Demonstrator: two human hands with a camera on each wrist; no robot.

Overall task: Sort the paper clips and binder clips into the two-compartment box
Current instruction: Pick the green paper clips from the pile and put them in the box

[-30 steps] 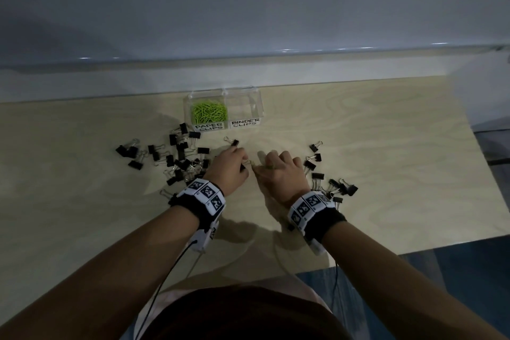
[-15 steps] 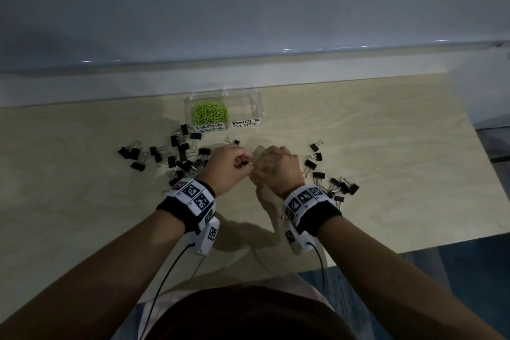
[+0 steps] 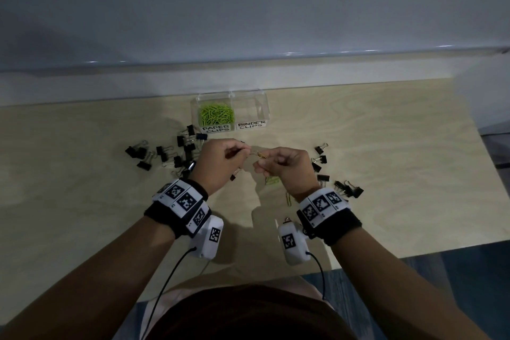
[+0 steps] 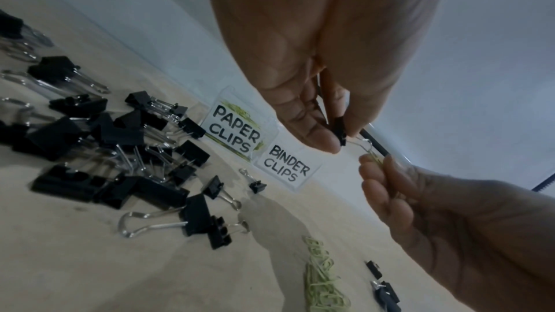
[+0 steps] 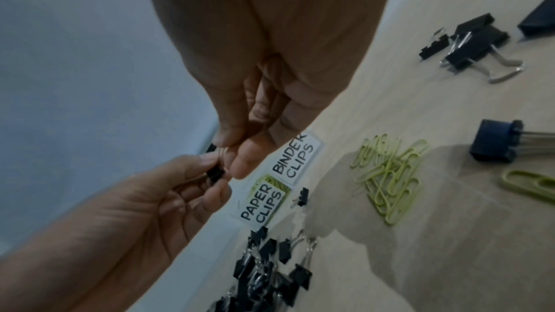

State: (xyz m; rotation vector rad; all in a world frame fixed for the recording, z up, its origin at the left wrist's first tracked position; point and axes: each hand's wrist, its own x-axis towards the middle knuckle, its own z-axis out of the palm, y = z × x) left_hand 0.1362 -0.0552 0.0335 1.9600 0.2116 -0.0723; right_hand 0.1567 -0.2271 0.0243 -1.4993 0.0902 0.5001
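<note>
Both hands hover above the table in front of the clear two-compartment box (image 3: 249, 125). My left hand (image 3: 246, 151) pinches a small black binder clip (image 4: 340, 133) between thumb and fingertip. The clip's wire handle (image 4: 364, 144) points toward my right hand (image 3: 265, 159), which pinches a green paper clip (image 4: 376, 160) hooked in that handle. The compartment labelled PAPER CLIPS holds a heap of green paper clips (image 3: 216, 114). In the one labelled BINDER CLIPS I see only clear plastic. In the right wrist view the held binder clip (image 5: 216, 173) sits between my left fingertips.
A dense pile of black binder clips (image 3: 179, 154) lies left of my hands, and a looser group (image 3: 340, 185) lies to the right. Loose green paper clips (image 5: 387, 174) rest on the wooden table (image 3: 386, 146) under my right hand. The table's front edge is near my body.
Both hands have risen off the table and drawn slightly apart, so the binder clip's handle and the paper clip now show between them.
</note>
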